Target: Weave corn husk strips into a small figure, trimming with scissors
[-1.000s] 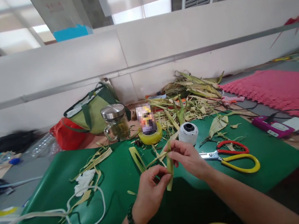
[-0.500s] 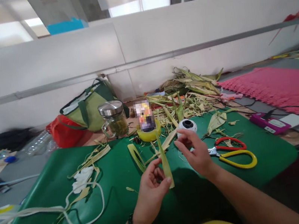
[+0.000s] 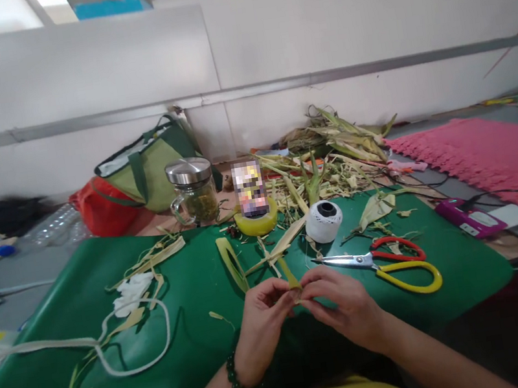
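A pale green strip of corn husk is pinched at its near end between the fingertips of both hands. My left hand, with a dark beaded bracelet at the wrist, is closed on it from the left. My right hand grips the same end from the right, and the fingertips almost meet. Just beyond lie a looped piece of husk and a dry husk strip. To the right, scissors with one red and one yellow handle lie on the green mat. A white thread spool stands behind them.
A phone with a blurred screen leans at a yellow tape roll. Behind are a lidded glass mug, a green bag and a heap of husks. A white cord loops at left; a purple power bank lies right.
My right hand has moved left and down to join the left at the husk strip. The strip now tilts away from me with its near end pinched. The camera view has tipped downward.
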Demonstrator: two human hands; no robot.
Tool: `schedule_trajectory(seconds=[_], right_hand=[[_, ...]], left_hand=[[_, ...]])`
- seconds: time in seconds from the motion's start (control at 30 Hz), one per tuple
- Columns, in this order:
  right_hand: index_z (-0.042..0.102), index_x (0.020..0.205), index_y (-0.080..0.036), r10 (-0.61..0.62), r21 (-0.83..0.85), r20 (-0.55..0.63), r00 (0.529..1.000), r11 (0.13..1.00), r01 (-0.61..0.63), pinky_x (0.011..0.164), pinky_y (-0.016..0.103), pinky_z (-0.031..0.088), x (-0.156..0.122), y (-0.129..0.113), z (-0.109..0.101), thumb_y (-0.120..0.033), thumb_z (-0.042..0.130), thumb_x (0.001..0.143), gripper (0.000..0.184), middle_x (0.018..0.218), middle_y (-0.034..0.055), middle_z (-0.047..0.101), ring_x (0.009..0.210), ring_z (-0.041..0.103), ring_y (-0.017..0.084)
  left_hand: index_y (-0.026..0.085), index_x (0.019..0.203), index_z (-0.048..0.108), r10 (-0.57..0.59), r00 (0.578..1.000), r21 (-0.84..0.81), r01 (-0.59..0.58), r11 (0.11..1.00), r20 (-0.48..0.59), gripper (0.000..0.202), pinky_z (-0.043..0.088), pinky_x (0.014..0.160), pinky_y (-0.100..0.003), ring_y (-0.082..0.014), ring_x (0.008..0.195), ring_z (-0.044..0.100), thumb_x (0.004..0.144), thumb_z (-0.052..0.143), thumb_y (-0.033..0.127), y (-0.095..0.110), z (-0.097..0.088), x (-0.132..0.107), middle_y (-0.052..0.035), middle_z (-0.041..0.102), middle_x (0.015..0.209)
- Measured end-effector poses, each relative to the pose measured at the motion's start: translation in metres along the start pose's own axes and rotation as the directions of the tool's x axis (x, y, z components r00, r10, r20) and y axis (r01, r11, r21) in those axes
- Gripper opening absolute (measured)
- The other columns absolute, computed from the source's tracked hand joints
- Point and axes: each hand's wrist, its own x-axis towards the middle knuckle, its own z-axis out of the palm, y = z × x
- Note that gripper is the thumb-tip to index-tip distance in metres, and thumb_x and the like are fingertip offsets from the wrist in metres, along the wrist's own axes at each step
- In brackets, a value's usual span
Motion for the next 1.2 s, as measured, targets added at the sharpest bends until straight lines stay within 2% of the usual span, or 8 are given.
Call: schedule_trajectory(seconds=[0.07,0.2,0.47,0.53,0.57,0.67,0.77,1.2], right_hand=[[0.060,0.075,-0.019,0.147,0.096,-0.043,0.988,0.985,-0.142,0.060,0.022,0.051,-0.001,0.000,0.003,-0.016,0.055,0.083,0.011,0.074,0.0033,0.062,0.067,0.061,0.013],[0.057,0.063,-0.018,0.434,0.220,-0.043,0.900,0.883,-0.416,0.046,0.018,0.046,-0.002,0.002,0.009,-0.019,0.057,0.077,0.014,0.063,0.0006,0.059,0.055,0.057,0.011],[0.052,0.069,-0.019,0.604,0.346,0.001,0.797,0.747,-0.567,0.046,0.020,0.045,0.001,0.002,0.011,-0.025,0.064,0.071,0.013,0.058,-0.0034,0.055,0.051,0.054,0.011],[0.052,0.074,-0.019,0.571,0.350,-0.002,0.821,0.769,-0.535,0.048,0.020,0.048,0.000,0.001,0.009,-0.025,0.064,0.074,0.013,0.060,-0.0034,0.056,0.052,0.056,0.011],[0.053,0.075,-0.019,0.509,0.321,-0.020,0.860,0.818,-0.477,0.050,0.021,0.049,-0.001,0.001,0.008,-0.025,0.062,0.077,0.010,0.062,-0.0025,0.058,0.054,0.058,0.011],[0.060,0.083,-0.020,0.179,0.135,-0.062,0.982,0.976,-0.169,0.061,0.024,0.053,-0.003,0.002,0.003,-0.019,0.056,0.085,0.005,0.073,0.0022,0.063,0.067,0.062,0.013],[0.063,0.092,-0.022,-0.044,-0.015,-0.033,0.998,0.999,0.044,0.066,0.024,0.053,-0.003,0.004,-0.002,-0.017,0.054,0.088,0.011,0.082,0.0045,0.065,0.074,0.063,0.014],[0.052,0.078,-0.020,0.070,-0.067,0.104,0.992,0.996,-0.063,0.061,0.025,0.048,0.002,0.002,-0.004,-0.012,0.044,0.091,0.017,0.075,0.0023,0.053,0.068,0.055,0.014]], left_hand=[[0.012,0.060,0.068,-0.011,1.000,-0.047,0.011,0.999,-0.005,0.029,0.040,0.051,-0.017,-0.0073,0.052,0.048,0.057,0.081,0.037,-0.001,0.002,0.000,0.0005,0.060,0.056],[0.013,0.062,0.070,-0.047,0.998,-0.104,0.043,0.994,-0.033,0.027,0.043,0.053,-0.018,-0.0083,0.054,0.053,0.055,0.083,0.036,-0.006,0.004,0.001,-0.0006,0.064,0.058],[0.012,0.066,0.071,-0.073,0.997,-0.124,0.071,0.990,-0.010,0.026,0.045,0.056,-0.018,-0.0082,0.056,0.055,0.053,0.083,0.032,-0.009,0.004,0.003,-0.0008,0.066,0.059],[0.012,0.067,0.071,-0.086,0.996,-0.127,0.084,0.988,-0.015,0.027,0.047,0.058,-0.020,-0.0100,0.058,0.057,0.053,0.083,0.031,-0.007,0.003,0.004,-0.0018,0.067,0.062],[0.012,0.068,0.071,-0.091,0.996,-0.124,0.088,0.988,-0.019,0.027,0.048,0.059,-0.021,-0.0105,0.058,0.058,0.053,0.083,0.030,-0.006,0.003,0.005,-0.0018,0.068,0.062],[0.012,0.066,0.068,-0.088,0.995,-0.112,0.083,0.990,-0.042,0.027,0.049,0.059,-0.023,-0.0105,0.056,0.058,0.051,0.083,0.029,-0.002,0.002,0.005,0.0002,0.066,0.060],[0.012,0.063,0.067,-0.079,0.996,-0.075,0.075,0.994,-0.052,0.026,0.050,0.059,-0.024,-0.0108,0.055,0.056,0.050,0.083,0.027,0.002,0.002,0.005,0.0010,0.064,0.058],[0.014,0.071,0.073,0.018,0.998,0.022,-0.017,1.000,-0.064,0.022,0.054,0.070,-0.029,-0.0190,0.070,0.067,0.056,0.079,0.029,-0.001,0.003,0.001,-0.0069,0.075,0.074]])
